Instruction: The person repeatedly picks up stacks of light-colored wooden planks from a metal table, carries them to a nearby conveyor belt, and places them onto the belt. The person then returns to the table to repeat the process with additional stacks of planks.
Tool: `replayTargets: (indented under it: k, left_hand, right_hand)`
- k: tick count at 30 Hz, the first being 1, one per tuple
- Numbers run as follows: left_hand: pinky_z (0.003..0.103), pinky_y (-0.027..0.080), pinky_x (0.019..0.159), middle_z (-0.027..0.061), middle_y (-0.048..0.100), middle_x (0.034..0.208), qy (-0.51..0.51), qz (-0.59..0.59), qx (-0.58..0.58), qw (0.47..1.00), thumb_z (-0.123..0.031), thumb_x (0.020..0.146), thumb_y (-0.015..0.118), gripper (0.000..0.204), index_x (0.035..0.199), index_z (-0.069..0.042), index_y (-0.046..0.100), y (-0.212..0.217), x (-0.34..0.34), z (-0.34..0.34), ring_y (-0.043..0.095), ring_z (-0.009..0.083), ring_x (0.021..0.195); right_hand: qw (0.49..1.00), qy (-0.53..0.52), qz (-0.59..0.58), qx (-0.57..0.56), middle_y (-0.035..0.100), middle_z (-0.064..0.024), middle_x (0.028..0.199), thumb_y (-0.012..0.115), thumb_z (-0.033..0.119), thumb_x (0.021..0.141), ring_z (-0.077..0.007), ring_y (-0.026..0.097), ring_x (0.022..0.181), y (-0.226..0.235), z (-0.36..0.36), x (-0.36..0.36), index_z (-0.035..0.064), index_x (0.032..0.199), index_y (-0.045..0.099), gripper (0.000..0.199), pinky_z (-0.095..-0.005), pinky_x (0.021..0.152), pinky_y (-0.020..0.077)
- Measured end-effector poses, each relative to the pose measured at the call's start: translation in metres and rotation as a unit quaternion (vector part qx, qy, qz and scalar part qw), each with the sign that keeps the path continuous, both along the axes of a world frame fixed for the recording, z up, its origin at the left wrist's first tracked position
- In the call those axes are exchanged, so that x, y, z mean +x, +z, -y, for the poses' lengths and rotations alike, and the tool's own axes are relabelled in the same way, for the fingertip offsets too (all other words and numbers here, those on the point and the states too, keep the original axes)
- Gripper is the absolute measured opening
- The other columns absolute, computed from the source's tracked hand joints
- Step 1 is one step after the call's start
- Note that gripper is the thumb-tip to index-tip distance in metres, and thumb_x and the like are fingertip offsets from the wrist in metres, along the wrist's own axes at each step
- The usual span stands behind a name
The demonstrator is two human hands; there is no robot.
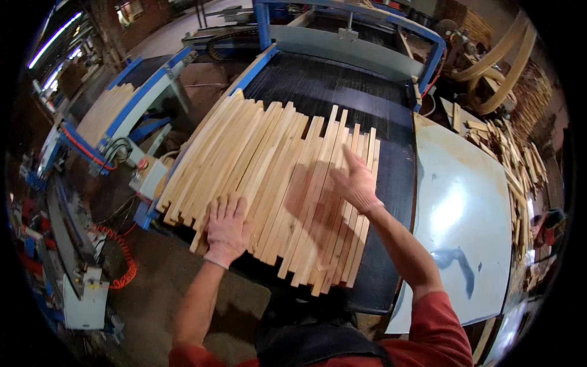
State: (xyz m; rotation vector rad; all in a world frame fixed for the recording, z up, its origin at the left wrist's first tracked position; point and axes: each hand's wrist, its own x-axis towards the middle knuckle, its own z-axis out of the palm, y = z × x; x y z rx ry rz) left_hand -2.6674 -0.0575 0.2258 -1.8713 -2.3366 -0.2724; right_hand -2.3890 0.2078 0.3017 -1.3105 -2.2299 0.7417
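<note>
A wide row of light wooden strips lies side by side on the black conveyor belt, their ends uneven. My left hand, in a pale pinkish work glove, rests flat with fingers spread near the close ends of the strips. Over the right part of the row is my right hand, gloved the same way, its thumb and fingers stretched apart. It holds nothing, and its shadow falls on the strips to its left. Whether it touches the wood I cannot tell.
A blue machine frame spans the belt's far end. To the right lies a shiny pale metal sheet, with a heap of loose wooden strips beyond. At left, a second blue-edged conveyor carries strips; an orange coiled hose hangs below.
</note>
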Motion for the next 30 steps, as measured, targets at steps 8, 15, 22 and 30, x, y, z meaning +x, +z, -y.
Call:
replayTargets:
  k: [8, 15, 22, 30]
  left_hand:
    - [0.057, 0.021, 0.135, 0.0231, 0.044, 0.171, -0.161, 0.139, -0.062, 0.975, -0.061, 0.102, 0.064, 0.085, 0.159, 0.001, 0.053, 0.033, -0.047, 0.017, 0.034, 0.0411, 0.162]
    - [0.053, 0.034, 0.131, 0.0212, 0.060, 0.157, -0.034, 0.248, 0.114, 0.962, -0.026, 0.105, 0.067, 0.052, 0.151, -0.001, 0.062, 0.018, -0.054, 0.022, 0.050, 0.0403, 0.152]
    - [0.050, 0.040, 0.128, 0.0193, 0.065, 0.150, -0.009, 0.413, 0.145, 0.899, 0.000, 0.099, 0.061, 0.051, 0.150, -0.004, 0.063, 0.031, -0.070, 0.029, 0.056, 0.0398, 0.147]
    - [0.051, 0.039, 0.128, 0.0191, 0.065, 0.150, -0.059, 0.364, 0.106, 0.923, -0.002, 0.091, 0.067, 0.058, 0.149, -0.005, 0.063, 0.036, -0.070, 0.023, 0.056, 0.0404, 0.147]
  right_hand:
    - [0.999, -0.014, 0.034, -0.023, 0.068, -0.0209, 0.150, 0.066, 0.029, 0.103, -0.0361, 0.062, 0.142, -0.036, -0.129, -0.165, 0.0061, 0.157, 0.058, 0.060, -0.0434, 0.120, 0.0490]
    - [0.998, 0.044, 0.046, 0.006, 0.048, -0.0142, 0.170, 0.051, 0.025, 0.114, -0.0264, 0.043, 0.158, -0.086, -0.200, -0.201, 0.0012, 0.167, 0.041, 0.059, -0.0330, 0.132, 0.0306]
    - [0.991, -0.009, 0.135, 0.013, 0.069, -0.0189, 0.147, 0.057, 0.032, 0.110, -0.0372, 0.063, 0.140, -0.051, -0.186, -0.231, 0.0096, 0.154, 0.058, 0.049, -0.0421, 0.117, 0.0500]
    - [0.975, 0.043, 0.217, 0.030, 0.074, -0.0196, 0.132, 0.061, 0.035, 0.107, -0.0421, 0.071, 0.125, -0.051, -0.184, -0.224, 0.0137, 0.143, 0.064, 0.042, -0.0485, 0.103, 0.0577]
